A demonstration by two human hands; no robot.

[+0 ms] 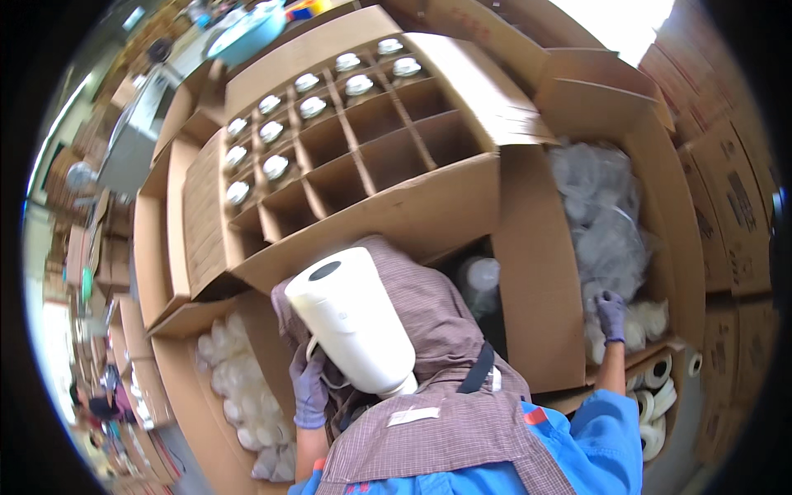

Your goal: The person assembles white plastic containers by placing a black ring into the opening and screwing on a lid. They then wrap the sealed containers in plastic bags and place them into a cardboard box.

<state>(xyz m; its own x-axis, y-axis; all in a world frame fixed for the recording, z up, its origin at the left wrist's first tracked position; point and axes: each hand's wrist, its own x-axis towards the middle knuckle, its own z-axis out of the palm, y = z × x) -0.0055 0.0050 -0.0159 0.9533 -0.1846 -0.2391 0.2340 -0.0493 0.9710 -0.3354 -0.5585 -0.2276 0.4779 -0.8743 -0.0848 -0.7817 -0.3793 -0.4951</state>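
Note:
My left hand (310,386), in a grey-purple glove, is closed on the handle of a white thermos-like jug (351,322). The jug lies tilted across my lap, its flat end with a dark round opening facing away and its narrow neck toward me. Reaching into the carton on the right, my gloved right hand (610,315) has its fingers curled among translucent plastic-wrapped pieces (601,214). What it grips there cannot be made out. In front stands a divided carton (379,219); several silver-topped items (275,167) fill its far and left cells, while the nearer right cells look vacant.
To the left, an open carton (181,388) holds whitish rounded pieces (239,388). White hollow cylinders (652,404) lie at the lower right. Stacked cartons (726,206) line the right side. A light-blue basin (247,37) stands beyond the divided carton.

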